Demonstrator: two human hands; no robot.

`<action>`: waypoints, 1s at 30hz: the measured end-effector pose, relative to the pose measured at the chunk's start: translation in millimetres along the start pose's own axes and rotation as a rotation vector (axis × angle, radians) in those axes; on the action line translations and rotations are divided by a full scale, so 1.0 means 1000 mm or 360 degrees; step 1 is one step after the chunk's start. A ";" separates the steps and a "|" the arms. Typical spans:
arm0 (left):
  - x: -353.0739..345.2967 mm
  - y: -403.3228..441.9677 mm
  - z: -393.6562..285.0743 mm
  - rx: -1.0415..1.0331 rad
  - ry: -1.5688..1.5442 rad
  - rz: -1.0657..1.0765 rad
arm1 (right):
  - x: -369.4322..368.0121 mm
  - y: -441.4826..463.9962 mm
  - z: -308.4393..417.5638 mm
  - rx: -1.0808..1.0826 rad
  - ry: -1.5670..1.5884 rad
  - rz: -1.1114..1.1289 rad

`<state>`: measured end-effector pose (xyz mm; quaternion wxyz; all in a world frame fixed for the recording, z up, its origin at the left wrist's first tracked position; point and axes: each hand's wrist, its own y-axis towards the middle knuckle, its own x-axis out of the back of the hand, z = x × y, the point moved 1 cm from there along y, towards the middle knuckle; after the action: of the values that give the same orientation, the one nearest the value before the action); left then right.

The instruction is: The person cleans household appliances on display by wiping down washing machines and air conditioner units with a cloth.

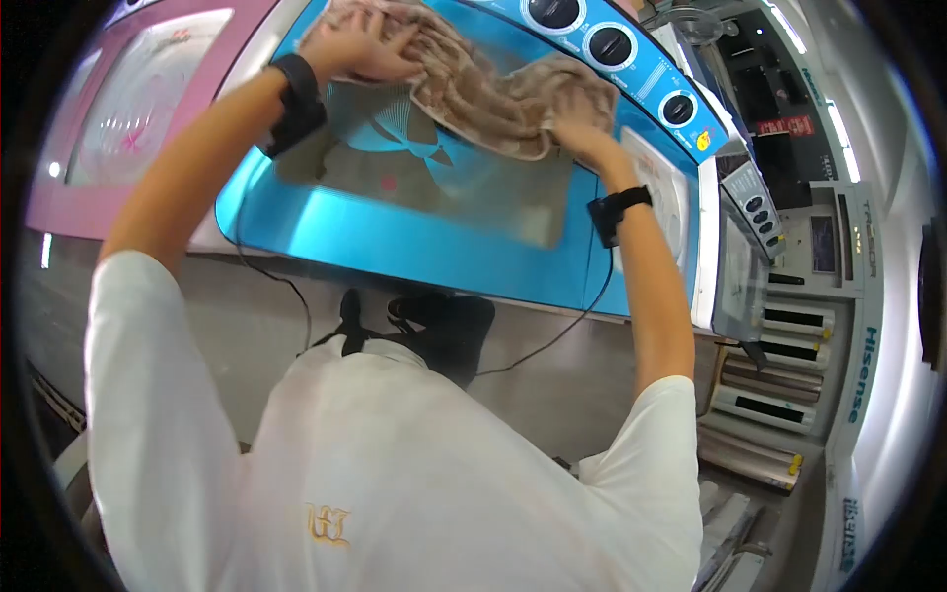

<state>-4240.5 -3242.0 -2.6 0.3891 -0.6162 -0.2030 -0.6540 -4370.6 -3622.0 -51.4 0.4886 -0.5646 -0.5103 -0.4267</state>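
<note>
A brown-and-beige patterned cloth (464, 94) lies bunched across the back of a blue washing machine lid (424, 247). My left hand (370, 49) presses on the cloth's left end, fingers spread. On the right end rests my right hand (582, 123), its fingers stretched over the fabric and somewhat blurred. The lid has a see-through window with a flower-like print. Black bands with small boxes and cables are strapped round both wrists.
Behind the cloth runs a blue control panel (631, 59) with several black knobs. A pink washing machine (138, 109) stands to the left. At the right are another machine (745, 257) and several long boxed or panel-like units (769, 395). Cables hang in front of the lid.
</note>
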 end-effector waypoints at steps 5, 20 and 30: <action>-0.012 -0.062 0.013 -0.0415 -0.0141 -0.0040 | 0.047 -0.105 0.117 0.0284 -0.0015 0.0077; 0.032 0.016 -0.027 -0.0163 0.0063 0.0006 | 0.009 0.015 0.074 0.0318 -0.0132 -0.0215; -0.061 -0.168 0.068 -0.0333 -0.0249 -0.0053 | 0.006 -0.142 0.004 0.0352 -0.0399 0.0273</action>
<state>-4327.8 -3071.8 -14.4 0.2947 -0.6991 -0.1737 -0.6279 -4510.7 -3617.3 -30.1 0.5147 -0.5978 -0.5610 -0.2511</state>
